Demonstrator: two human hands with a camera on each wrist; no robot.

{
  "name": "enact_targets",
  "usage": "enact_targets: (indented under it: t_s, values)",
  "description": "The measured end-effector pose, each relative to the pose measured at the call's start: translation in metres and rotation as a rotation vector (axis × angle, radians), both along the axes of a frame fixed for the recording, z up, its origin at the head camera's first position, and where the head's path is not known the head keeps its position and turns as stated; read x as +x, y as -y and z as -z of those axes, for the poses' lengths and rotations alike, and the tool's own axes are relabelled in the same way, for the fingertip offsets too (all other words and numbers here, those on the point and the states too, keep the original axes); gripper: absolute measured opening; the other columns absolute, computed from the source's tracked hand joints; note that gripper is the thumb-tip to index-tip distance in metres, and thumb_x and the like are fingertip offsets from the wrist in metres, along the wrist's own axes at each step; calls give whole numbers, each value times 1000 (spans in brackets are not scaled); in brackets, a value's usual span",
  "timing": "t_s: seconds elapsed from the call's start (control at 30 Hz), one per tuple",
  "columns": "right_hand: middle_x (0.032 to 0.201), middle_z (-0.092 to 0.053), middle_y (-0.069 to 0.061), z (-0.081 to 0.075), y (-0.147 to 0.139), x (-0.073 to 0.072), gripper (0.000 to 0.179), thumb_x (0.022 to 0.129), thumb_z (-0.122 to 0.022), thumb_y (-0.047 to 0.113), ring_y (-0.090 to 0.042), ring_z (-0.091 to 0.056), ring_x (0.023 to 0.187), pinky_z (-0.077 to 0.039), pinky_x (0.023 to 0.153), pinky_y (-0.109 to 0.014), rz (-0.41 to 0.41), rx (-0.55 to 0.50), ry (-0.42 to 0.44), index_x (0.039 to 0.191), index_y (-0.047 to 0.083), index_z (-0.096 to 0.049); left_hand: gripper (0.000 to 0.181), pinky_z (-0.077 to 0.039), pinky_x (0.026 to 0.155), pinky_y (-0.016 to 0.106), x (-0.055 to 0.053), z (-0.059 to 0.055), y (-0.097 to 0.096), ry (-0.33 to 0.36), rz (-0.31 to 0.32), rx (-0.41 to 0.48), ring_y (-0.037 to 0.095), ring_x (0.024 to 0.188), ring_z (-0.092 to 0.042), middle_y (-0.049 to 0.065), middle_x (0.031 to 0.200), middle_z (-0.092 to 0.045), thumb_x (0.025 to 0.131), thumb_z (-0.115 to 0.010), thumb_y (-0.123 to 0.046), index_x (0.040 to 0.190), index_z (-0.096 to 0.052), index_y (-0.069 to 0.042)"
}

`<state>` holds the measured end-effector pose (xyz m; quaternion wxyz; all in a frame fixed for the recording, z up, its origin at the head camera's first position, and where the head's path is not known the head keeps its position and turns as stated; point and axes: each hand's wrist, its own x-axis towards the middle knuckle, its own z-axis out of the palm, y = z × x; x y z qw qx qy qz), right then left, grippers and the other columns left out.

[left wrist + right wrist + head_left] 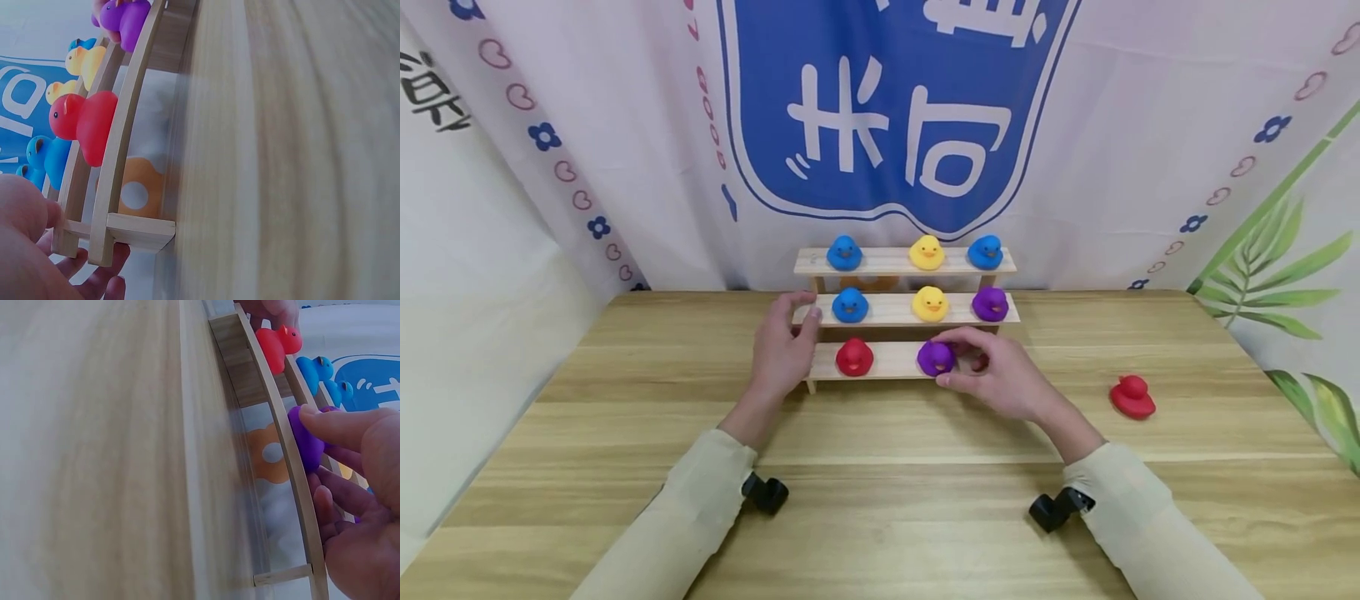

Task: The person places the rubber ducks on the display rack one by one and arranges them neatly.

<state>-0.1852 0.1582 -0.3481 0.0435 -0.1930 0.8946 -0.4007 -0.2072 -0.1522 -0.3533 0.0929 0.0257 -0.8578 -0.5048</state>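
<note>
A three-tier wooden stand (895, 360) bears several rubber ducks. My left hand (781, 350) grips the stand's left end; in the left wrist view its fingers (103, 278) bend around the ends of the boards. On the lowest board, my right hand (1007, 379) pinches a purple duck (935, 359) between thumb and fingers. To its left on that board sits a red duck (854, 358). The middle board carries a blue duck (850, 306), a yellow duck (930, 304) and another purple duck (990, 304).
Along the top board sit a blue duck (844, 253), a yellow duck (927, 252) and a second blue duck (985, 252). One red duck (1132, 397) lies on the wooden table (880, 517), right of my right hand. A printed curtain (647, 167) hangs behind the stand.
</note>
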Motion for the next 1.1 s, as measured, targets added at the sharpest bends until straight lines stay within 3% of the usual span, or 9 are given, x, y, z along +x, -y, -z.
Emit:
enact_targets:
  t_s: [0.1, 0.4, 0.7, 0.93, 1.1]
  values:
    - [129, -70, -4, 0, -3, 0, 47, 94, -83, 26, -25, -63, 109, -53, 93, -38, 1, -1, 11, 138, 22, -67, 41, -55, 97, 46, -1, 1, -2, 5, -1, -2, 34, 119, -60, 9, 163, -49, 112, -51, -30, 150, -53, -13]
    - [130, -70, -11, -8, -15, 6, 53, 94, -83, 20, -28, -69, 118, -60, 101, -45, -41, -30, 38, 142, 13, -63, 41, -49, 114, 52, -1, -1, -1, 14, 6, 6, 34, 140, -49, 10, 163, -47, 112, -52, -29, 149, -53, -13]
    - [134, -72, -12, -15, -41, 15, 51, 95, -82, 23, -28, -70, 117, -61, 98, -45, -20, -6, -12, 141, 8, -65, 40, -51, 108, 49, 0, -1, 0, 3, 1, 7, 34, 131, -53, 11, 162, -49, 112, -52, -28, 148, -54, -12]
    - [133, -73, -8, -22, -71, 25, 50, 96, -81, 30, -26, -69, 118, -59, 92, -24, 72, 22, -4, 141, 14, -66, 40, -51, 106, 49, 1, -1, 0, -4, 7, 3, 33, 125, -54, 11, 161, -50, 112, -51, -29, 148, -54, -11]
    - [132, -74, -10, -21, -95, 30, 45, 97, -80, 29, -22, -70, 114, -56, 86, -20, 138, 54, -95, 138, 14, -67, 40, -52, 102, 46, 1, -1, 0, -6, 4, 0, 32, 121, -56, 11, 161, -50, 112, -51, -29, 148, -54, -11]
